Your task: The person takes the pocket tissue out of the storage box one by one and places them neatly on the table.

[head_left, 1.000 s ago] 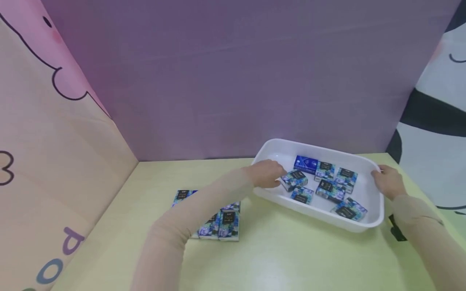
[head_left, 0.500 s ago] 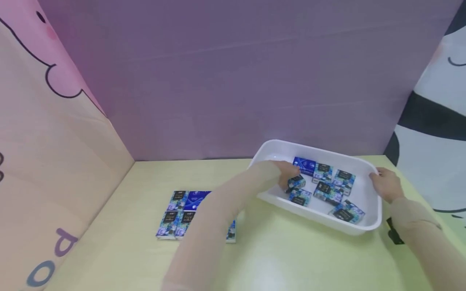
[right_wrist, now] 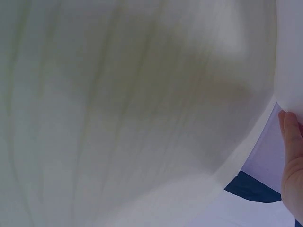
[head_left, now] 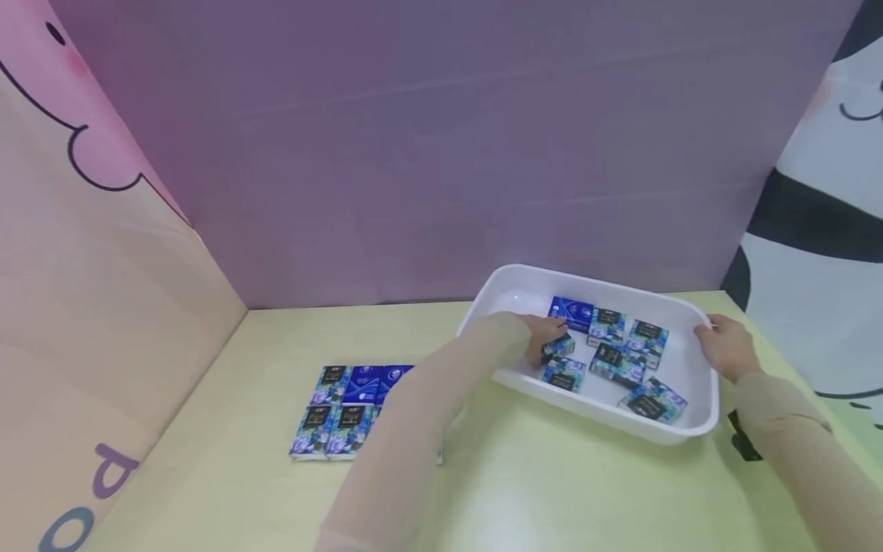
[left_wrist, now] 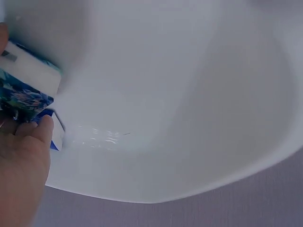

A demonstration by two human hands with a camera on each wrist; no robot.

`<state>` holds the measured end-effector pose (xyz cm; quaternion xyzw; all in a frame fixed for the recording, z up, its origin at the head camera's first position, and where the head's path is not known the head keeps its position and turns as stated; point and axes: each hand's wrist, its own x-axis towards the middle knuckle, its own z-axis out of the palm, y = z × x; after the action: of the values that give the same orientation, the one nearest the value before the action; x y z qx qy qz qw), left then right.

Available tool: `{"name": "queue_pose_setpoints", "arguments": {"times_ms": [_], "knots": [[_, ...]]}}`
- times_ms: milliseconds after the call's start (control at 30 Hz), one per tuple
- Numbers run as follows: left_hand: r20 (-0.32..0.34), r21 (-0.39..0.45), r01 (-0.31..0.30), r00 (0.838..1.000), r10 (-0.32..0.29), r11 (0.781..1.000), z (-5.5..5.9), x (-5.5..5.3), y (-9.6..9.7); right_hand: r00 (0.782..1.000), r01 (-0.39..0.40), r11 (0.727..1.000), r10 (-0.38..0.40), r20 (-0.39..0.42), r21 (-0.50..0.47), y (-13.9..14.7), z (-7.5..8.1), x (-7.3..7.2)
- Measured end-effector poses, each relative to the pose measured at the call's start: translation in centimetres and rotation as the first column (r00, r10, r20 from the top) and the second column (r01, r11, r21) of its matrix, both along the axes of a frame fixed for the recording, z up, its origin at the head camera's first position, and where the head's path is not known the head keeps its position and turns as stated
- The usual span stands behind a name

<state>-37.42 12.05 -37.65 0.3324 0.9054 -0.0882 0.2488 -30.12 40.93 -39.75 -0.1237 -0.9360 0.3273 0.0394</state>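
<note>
In the head view my left hand [head_left: 545,336] reaches into the white plastic tray [head_left: 607,412] and grips a floral tissue pack [head_left: 562,348] with a dark label. The left wrist view shows this tissue pack [left_wrist: 33,71] tilted between thumb and fingers, partly out of frame. A blue pack [left_wrist: 57,135] lies just behind the fingertips there. My right hand [head_left: 730,349] holds the tray's right rim; the right wrist view shows only part of that hand [right_wrist: 293,156]. More floral packs [head_left: 618,363] and a blue pack [head_left: 571,313] lie loose in the tray.
On the table [head_left: 517,491], left of the tray, several packs [head_left: 350,429] lie side by side in rows, partly hidden by my left sleeve [head_left: 407,437]. A purple cloth wall [head_left: 414,153] stands behind the table. A small black object [head_left: 743,441] lies beside my right sleeve.
My left hand has moved right, over the leftmost floral pack, and now grips it; the pack has tilted. The right hand keeps hold of the rim. The head view has shifted slightly.
</note>
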Motion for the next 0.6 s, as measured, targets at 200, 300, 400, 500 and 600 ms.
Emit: {"name": "queue_pose_setpoints", "arguments": {"times_ms": [200,300,400,500,600], "knots": [[-0.040,-0.045,0.006,0.999,-0.008,0.999,0.7,1.1,-0.2,1.000,-0.009,1.000,0.009,0.006,-0.005,0.0,0.0,0.0],[-0.056,-0.051,0.015,0.998,-0.017,0.999,1.2,1.5,-0.3,1.000,-0.012,1.000,0.012,0.005,-0.004,0.1,0.1,0.0],[-0.054,-0.051,0.002,0.999,-0.005,0.999,1.4,1.6,-0.2,1.000,-0.012,1.000,0.012,-0.001,0.003,0.1,0.1,0.1],[-0.057,-0.065,-0.007,0.998,0.004,0.998,1.2,1.6,0.0,1.000,-0.012,1.000,0.012,-0.007,0.008,0.2,0.1,0.1],[-0.056,-0.065,-0.027,0.998,0.023,0.998,1.1,1.6,0.1,1.000,-0.014,1.000,0.014,-0.012,0.011,0.2,0.0,0.1]]}}
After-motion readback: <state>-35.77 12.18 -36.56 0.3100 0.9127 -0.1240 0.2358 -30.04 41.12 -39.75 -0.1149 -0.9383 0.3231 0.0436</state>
